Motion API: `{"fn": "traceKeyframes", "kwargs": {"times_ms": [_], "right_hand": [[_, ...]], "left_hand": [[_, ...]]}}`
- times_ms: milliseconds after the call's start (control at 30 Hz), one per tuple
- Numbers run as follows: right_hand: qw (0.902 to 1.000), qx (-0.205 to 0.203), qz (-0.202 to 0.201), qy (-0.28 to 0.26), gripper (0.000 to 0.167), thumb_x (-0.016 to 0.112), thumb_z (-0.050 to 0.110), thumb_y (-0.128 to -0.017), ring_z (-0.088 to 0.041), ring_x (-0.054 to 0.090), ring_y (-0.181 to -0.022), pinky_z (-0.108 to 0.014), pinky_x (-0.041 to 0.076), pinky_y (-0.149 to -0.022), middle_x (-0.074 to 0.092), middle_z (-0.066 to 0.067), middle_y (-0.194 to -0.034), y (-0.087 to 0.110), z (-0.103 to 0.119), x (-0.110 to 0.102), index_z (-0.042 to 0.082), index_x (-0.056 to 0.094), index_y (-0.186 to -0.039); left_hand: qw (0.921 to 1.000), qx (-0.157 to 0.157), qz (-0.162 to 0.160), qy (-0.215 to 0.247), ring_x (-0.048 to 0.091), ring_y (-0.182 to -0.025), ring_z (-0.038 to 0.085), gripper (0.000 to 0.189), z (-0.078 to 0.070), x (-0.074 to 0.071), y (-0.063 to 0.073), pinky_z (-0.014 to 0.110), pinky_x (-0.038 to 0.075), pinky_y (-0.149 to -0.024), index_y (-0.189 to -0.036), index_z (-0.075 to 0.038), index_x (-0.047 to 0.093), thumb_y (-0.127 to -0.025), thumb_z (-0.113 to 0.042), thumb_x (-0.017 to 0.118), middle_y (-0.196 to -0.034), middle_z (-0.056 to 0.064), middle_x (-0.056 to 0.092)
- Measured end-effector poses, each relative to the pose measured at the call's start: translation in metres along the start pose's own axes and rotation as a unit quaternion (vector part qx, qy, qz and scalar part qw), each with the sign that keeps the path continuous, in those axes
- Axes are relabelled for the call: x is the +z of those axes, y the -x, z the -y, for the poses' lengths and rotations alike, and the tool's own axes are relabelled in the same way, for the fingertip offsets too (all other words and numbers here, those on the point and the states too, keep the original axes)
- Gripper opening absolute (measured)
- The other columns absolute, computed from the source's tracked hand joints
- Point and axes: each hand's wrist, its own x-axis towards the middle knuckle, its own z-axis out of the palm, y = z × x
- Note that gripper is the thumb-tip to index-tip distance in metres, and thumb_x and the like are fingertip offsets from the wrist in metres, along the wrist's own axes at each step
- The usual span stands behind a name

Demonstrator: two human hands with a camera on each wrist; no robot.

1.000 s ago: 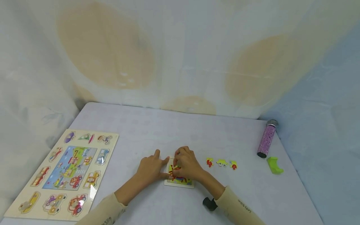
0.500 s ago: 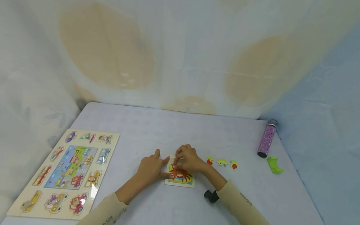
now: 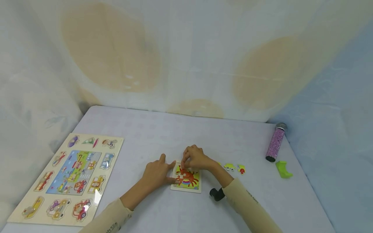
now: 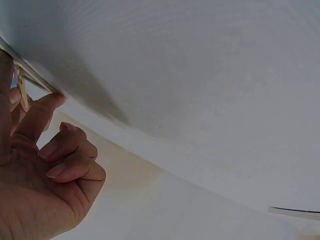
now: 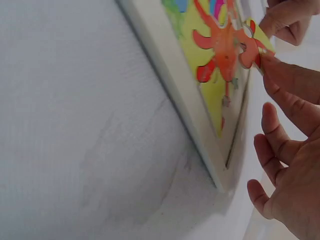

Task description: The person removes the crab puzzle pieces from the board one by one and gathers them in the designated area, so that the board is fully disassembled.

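A small square puzzle board (image 3: 186, 190) with a red crab picture lies on the table, pale-rimmed. My left hand (image 3: 155, 172) holds its left side: the thumb rests over the edge and another finger touches near the upper left corner. In the left wrist view the remaining fingers of the left hand (image 4: 55, 165) are curled. Between thumb and forefinger my right hand (image 3: 197, 158) pinches a red and yellow puzzle piece (image 5: 259, 44), tilted over the board's upper left part. Some pieces sit in the board; part of its upper recess shows bare in the right wrist view.
Loose puzzle pieces (image 3: 229, 167) lie right of the board, one partly behind the right wrist. A large vehicle puzzle (image 3: 112, 168) lies left. A glittery pink microphone (image 3: 275, 144) and green curved block (image 3: 282, 170) lie right; a black object (image 3: 216, 194) is beside the right sleeve.
The right hand has lifted slightly and shifted up the board, uncovering more of the crab picture, and now covers most of the nearest loose piece. The left hand stays in place.
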Motion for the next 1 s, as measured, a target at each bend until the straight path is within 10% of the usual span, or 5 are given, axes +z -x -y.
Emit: {"fn": "traceKeyframes", "kwargs": {"times_ms": [1000], "right_hand": [[0.9753,-0.117,-0.111,0.151,0.022,0.082,0.033,-0.08,-0.023,0.038,-0.122,-0.05,0.026,-0.108,0.055,0.0,-0.112,0.035,-0.003,0.016,0.016,0.077,-0.093]], "left_hand": [[0.9995,-0.018,0.013,0.022,0.033,-0.051,0.013,0.079,0.0,0.002,0.001,0.026,0.029,-0.045,-0.133,-0.025,0.064,-0.068,-0.068,0.077,-0.086,0.006,0.041]]}}
